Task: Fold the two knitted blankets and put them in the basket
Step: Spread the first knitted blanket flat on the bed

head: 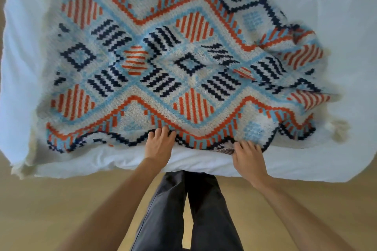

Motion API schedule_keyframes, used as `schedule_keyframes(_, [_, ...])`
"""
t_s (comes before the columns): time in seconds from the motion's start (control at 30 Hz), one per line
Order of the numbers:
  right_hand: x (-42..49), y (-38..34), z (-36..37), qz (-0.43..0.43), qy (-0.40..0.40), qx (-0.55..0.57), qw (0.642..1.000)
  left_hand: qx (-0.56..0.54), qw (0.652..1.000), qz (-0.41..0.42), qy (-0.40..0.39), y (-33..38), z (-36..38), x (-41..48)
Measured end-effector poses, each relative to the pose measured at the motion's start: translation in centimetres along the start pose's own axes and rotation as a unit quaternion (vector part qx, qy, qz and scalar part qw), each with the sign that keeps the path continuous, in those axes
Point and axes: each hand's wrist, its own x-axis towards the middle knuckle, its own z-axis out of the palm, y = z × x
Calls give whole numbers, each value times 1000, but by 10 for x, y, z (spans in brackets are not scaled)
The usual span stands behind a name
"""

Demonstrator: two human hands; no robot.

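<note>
— Where is our knitted blanket [183, 63]?
— Spread on the bed [346, 16] at twelve o'clock, rumpled toward three.
— What are we holding?
— Our left hand [160, 145] and right hand [247, 159] both grip its six o'clock edge, fingers curled.

A knitted blanket [183, 63] in orange, blue and navy lies spread on a white bed [336, 16], rumpled at its right side. The left hand [160, 145] and right hand [247, 159] grip its near edge, set apart. Below are dark trousers [173, 210] and a tan floor [71, 199].
</note>
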Motion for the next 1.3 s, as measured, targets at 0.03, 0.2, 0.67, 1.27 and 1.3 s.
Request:
schedule_keyframes(0.03, [2,-4,0,-2,6,6,1000,-7,1000,0,-21,-1,2,-2])
schedule_keyframes(0.2, [12,-35,-6,-49,20,42,998,-101,989,43,-99,-7,3,-14])
schedule_keyframes(0.67, [-17,-35,8,18,-100,-1,995,-68,982,-48,-170,-17,12,-33])
schedule_keyframes(1.27, [-20,84,-23,123,-16,79,989,-133,979,57,-146,124,-53,28])
schedule_keyframes(1.3, [-20,101,-23,127,-17,60,990,-138,978,68,-143,141,-56,33])
